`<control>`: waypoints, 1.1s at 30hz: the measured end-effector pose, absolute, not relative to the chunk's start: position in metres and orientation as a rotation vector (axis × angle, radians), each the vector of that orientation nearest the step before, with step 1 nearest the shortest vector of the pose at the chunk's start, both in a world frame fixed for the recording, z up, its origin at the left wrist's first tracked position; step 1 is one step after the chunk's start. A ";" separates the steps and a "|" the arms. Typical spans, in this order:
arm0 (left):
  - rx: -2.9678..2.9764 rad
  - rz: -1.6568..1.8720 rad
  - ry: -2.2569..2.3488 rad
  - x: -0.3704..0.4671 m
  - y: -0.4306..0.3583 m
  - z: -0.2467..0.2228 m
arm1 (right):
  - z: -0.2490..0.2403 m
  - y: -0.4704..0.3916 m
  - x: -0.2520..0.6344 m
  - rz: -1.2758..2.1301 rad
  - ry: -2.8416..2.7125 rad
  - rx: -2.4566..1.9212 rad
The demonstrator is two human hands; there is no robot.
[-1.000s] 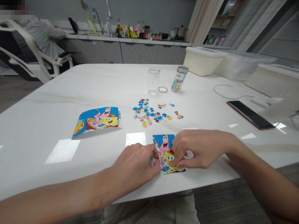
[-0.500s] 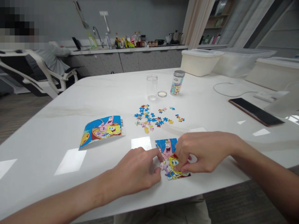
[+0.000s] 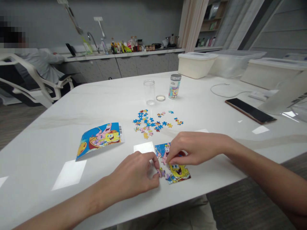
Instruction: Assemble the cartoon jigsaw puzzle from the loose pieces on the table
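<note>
A partly joined jigsaw puzzle (image 3: pixel 181 174) with a yellow square cartoon character and a pink one lies flat near the table's front edge. My left hand (image 3: pixel 140 171) is at its left side, index finger and thumb curled around a pink-purple puzzle piece (image 3: pixel 161 172). From the right, my right hand (image 3: pixel 189 148) reaches over the puzzle, thumb and index pinched at its middle; the fingers largely hide the piece there. Beyond the hands lie several loose puzzle pieces (image 3: pixel 151 123), many of them blue. A curled picture sheet (image 3: pixel 102 139) with the same characters lies to the left.
Behind the pieces stand a clear jar (image 3: pixel 149 92), its loose ring lid (image 3: pixel 160 98) and a printed canister (image 3: pixel 174 87). A phone (image 3: pixel 249 110), a white cable (image 3: pixel 223 95) and lidded bins (image 3: pixel 196 65) are on the right. A person (image 3: pixel 43 64) sits at far left.
My right hand has shifted left and up across the puzzle, uncovering more of the yellow character. My left hand stays at the left edge. The whole view has swung slightly.
</note>
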State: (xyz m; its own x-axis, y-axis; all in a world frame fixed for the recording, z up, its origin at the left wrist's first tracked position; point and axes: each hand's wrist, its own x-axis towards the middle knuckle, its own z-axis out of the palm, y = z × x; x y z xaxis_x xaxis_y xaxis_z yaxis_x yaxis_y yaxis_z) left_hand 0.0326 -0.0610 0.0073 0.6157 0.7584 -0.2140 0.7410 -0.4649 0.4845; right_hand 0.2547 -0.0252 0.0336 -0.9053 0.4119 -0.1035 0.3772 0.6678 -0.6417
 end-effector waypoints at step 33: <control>2.726 0.047 0.345 0.020 -0.052 0.002 | 0.016 -0.017 0.248 1.656 -2.441 -0.812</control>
